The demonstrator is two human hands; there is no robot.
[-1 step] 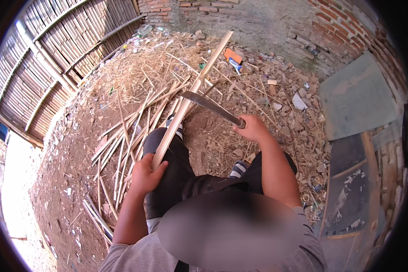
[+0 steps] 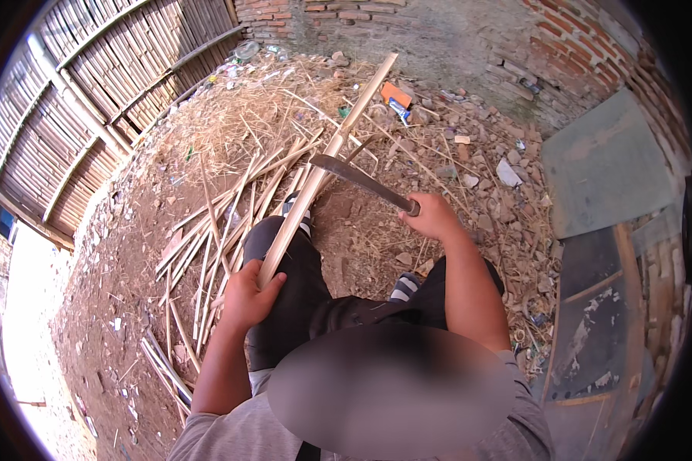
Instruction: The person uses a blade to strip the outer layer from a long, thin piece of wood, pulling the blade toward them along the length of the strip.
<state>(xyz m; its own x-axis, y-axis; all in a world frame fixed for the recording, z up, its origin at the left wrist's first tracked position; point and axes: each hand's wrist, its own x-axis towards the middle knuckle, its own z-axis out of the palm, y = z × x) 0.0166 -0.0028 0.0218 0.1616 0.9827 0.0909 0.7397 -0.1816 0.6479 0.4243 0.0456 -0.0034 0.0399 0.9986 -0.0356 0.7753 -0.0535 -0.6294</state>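
My left hand (image 2: pixel 251 295) is closed around the near end of a long, pale split bamboo piece (image 2: pixel 286 227). The bamboo slants away over my left thigh, its far end pointing up and to the right. In my right hand (image 2: pixel 434 217) is the handle of a machete (image 2: pixel 365 182), its dark blade curved at the tip. The blade reaches left, and its tip lies at the bamboo's right edge near the middle; I cannot tell whether it cuts in.
Loose bamboo strips (image 2: pixel 207 223) lie in a heap to the left of my legs. Rubble and dry straw (image 2: pixel 215 115) cover much of the ground. A brick wall (image 2: pixel 438 46) stands behind, a bamboo fence (image 2: pixel 131 69) at far left. Grey panels (image 2: pixel 607 165) lean on the right.
My right hand and the machete have shifted very slightly to the right. The left hand and the bamboo stay nearly where they were.
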